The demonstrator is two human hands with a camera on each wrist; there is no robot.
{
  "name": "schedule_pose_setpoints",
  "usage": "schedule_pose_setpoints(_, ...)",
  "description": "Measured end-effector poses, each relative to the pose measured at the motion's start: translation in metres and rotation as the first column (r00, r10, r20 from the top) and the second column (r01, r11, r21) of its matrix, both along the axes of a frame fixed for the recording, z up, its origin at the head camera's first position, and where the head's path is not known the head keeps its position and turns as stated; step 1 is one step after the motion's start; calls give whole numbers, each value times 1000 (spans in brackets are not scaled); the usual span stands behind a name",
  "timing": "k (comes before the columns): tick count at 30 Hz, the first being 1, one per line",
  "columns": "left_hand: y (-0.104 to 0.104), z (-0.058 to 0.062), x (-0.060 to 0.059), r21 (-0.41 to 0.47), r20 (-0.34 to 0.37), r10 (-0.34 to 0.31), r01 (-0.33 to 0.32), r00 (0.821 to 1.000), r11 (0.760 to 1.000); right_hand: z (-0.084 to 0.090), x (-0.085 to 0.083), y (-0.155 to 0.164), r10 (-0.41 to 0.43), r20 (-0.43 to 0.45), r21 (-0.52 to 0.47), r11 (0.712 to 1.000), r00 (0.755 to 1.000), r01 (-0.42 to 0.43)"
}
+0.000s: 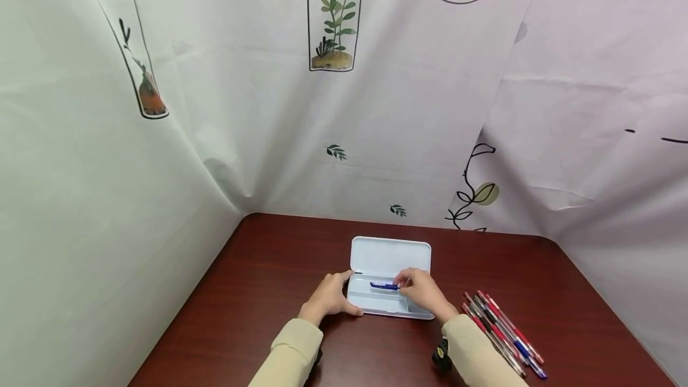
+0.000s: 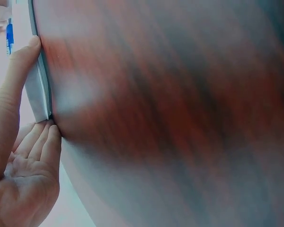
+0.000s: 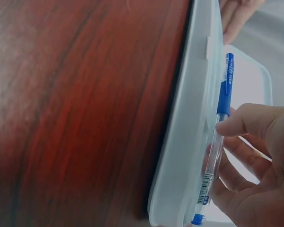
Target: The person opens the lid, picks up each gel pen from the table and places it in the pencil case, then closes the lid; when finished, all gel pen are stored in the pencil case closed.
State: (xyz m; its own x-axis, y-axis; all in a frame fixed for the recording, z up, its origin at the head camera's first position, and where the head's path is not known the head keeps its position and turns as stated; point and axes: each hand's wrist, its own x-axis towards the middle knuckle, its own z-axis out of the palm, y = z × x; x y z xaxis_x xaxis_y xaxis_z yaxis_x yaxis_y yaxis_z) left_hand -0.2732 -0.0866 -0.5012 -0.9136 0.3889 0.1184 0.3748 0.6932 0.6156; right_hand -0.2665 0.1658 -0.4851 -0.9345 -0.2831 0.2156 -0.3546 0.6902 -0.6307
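A white pencil case [image 1: 371, 303] lies on the table with its lid [image 1: 389, 257] raised at the back. My left hand [image 1: 328, 297] holds its left end, thumb at the front edge and fingers at the rear corner; in the left wrist view the thumb presses along the case's wall [image 2: 38, 94]. Over the case's rear compartment, my right hand [image 1: 421, 291] pinches a blue-and-clear pen [image 3: 224, 97] between thumb and fingers. The pen runs lengthwise along the case. Whether it touches the compartment floor I cannot tell.
To the right, beside my right sleeve, several red, black and blue pens [image 1: 502, 330] lie together on the dark red-brown table [image 1: 285, 249]. A white curtain with plant prints [image 1: 344, 112] hangs behind and at both sides.
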Motion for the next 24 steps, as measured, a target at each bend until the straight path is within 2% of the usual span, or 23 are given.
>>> schedule_pose_setpoints(11,0,-2,0,5,-1,-2,2,1000,1000,-4,1,-11,-15,63,28,1000,998,13)
schedule_pose_setpoints(18,0,-2,0,3,-11,-10,10,1000,1000,1,3,-4,-36,45,-7,999,998,37)
schedule_pose_setpoints(24,-1,-1,-1,2,-9,-4,4,1000,1000,7,4,2,-102,53,-52,993,993,105)
